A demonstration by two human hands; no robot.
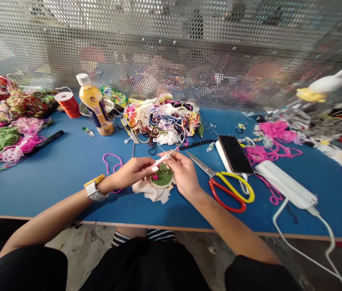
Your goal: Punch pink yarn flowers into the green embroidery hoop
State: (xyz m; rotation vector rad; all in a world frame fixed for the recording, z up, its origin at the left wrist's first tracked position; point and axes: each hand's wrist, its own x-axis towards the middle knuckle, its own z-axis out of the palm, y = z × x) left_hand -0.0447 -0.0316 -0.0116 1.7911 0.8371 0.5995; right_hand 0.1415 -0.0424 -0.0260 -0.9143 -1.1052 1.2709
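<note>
Just above the table edge, my left hand (134, 171) is closed around a punch needle (161, 160) with a pink handle. Its thin metal tip points up and to the right. My right hand (183, 171) pinches at the tip end; any thread between those fingers is too small to make out. Below both hands lies a small embroidery hoop (162, 184) filled with green loops and a bit of pink, partly covered by my fingers. Frayed cream cloth (153, 192) spreads out from under it. A strand of pink yarn (107, 158) curls beside my left hand.
Scissors (216, 173) with red and yellow handles lie right of my right hand, near a phone (234, 153) and a white power bank (286, 184) with cables. Behind are a yarn heap (171, 121), a drink bottle (96, 107) and a red thread spool (68, 106). Perforated metal (159, 52) walls the back.
</note>
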